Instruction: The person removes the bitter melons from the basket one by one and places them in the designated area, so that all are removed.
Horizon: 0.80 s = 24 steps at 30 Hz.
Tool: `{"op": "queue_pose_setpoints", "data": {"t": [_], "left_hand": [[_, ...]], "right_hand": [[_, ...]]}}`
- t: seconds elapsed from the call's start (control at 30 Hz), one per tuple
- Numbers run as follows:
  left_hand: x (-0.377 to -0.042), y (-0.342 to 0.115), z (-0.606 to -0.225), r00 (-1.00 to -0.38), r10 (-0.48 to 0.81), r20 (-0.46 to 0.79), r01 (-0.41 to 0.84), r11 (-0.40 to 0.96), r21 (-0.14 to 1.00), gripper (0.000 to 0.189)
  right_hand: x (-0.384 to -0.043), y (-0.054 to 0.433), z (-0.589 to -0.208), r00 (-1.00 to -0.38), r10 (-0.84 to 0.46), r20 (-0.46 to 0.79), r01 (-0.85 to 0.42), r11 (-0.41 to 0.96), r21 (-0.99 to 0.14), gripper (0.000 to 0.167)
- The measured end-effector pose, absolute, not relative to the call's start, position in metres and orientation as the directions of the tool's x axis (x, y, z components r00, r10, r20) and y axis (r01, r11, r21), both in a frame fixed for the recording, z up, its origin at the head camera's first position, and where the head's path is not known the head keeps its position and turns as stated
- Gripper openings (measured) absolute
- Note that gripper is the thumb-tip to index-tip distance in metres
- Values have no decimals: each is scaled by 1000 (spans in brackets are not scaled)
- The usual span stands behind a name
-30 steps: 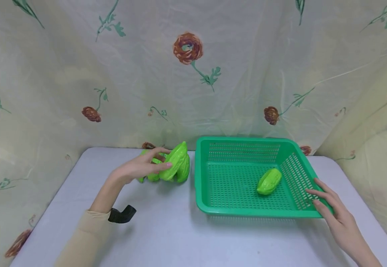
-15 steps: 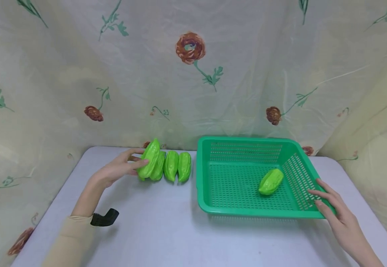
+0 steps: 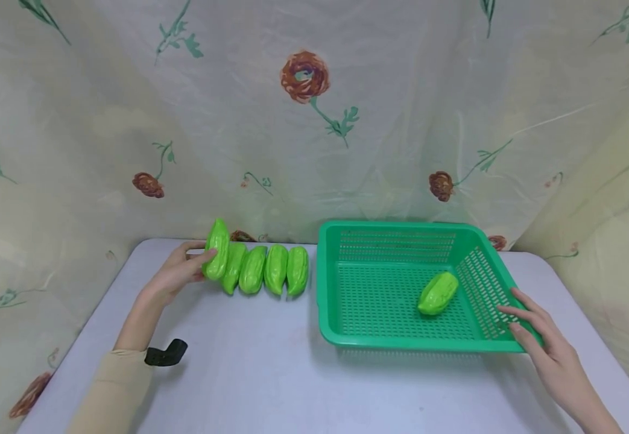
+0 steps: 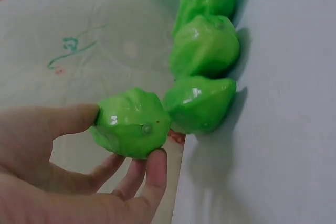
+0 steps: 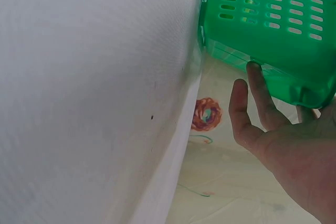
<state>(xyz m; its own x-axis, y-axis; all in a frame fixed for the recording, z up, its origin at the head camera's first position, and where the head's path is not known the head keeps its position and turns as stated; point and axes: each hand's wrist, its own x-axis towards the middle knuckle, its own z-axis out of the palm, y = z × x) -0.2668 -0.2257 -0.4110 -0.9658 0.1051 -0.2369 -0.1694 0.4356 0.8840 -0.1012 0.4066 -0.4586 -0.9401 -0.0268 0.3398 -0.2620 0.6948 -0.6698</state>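
My left hand (image 3: 178, 271) pinches a ridged, pointed green fruit (image 3: 217, 253) between thumb and fingers, at the left end of a row. In the left wrist view the held fruit (image 4: 134, 124) is seen end-on, above the table, close to the nearest fruit (image 4: 202, 103) of that row. Several like it, such as this green fruit (image 3: 252, 269), lie side by side toward the basket. Loosely spread, the fingers of my right hand (image 3: 550, 352) rest over the right rim of the green plastic basket (image 3: 401, 345); in the right wrist view, two fingers are outside its wall (image 5: 273, 51).
One more green fruit (image 3: 438, 293) lies inside the basket, toward its right. A flower-printed curtain (image 3: 368, 181) hangs behind the white-covered table (image 3: 271, 374). On the left wrist is a black device (image 3: 166, 353).
My left hand has moved left from over the row's middle to its left end, with the fruit in it. More of the row shows now. The right hand and basket look the same.
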Motion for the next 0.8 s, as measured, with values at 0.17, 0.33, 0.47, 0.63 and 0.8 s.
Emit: {"op": "queue_pose_setpoints", "data": {"t": [0.17,0.33,0.47,0.63,0.8], "left_hand": [[-268,-235,-415,-968,30,-248,-207,461,863,76],[-267,-239,-419,-956,4,-292,-253,489,835,76],[-268,-236,-425,-951,-2,-310,-266,515,815,75],[-270,-232,-431,-952,-16,-306,-265,549,793,72],[-269,-230,-432,-951,-47,-304,-275,575,771,68]], "right_hand": [[-101,406,-458,-944,-24,330,-252,700,-669,36],[-101,407,-459,-944,-25,330,-251,701,-667,36],[-100,408,-459,-945,-20,327,-247,699,-671,35],[-100,407,-458,-951,-21,308,-234,701,-674,37],[-100,406,-458,-952,-17,306,-230,700,-677,37]]}}
